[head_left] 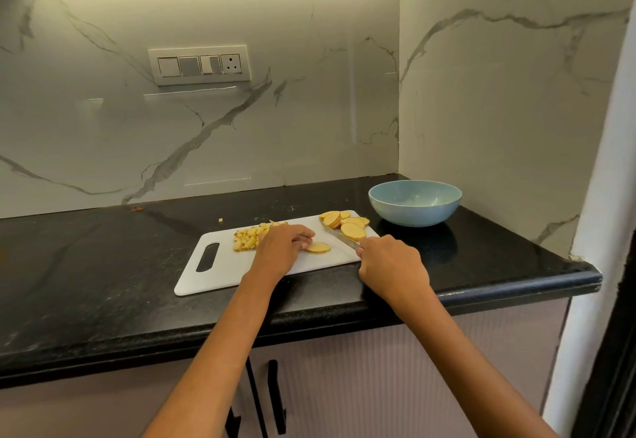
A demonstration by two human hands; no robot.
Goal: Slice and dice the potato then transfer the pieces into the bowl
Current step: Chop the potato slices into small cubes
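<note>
Potato: lay on the board [220, 276] in three lots — dice [246, 238] at left, one slice [318, 248] mid-board, a slice pile [346, 222] at right.
Counter [103, 265]: one stray cube [221, 220] lay off the board; more could scatter.
Bowl [414, 202]: stood beside the board, apparently empty.
Left hand [282, 246]: fingers curled, tips on the lone slice; a slip could bring the blade onto them.
Right hand [392, 265]: gripped the knife [340, 237], its blade against the pile.

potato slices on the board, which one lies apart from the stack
The single slice lying flat at the left hand's fingertips; the other slices overlap in a pile at the board's far right corner.
</note>
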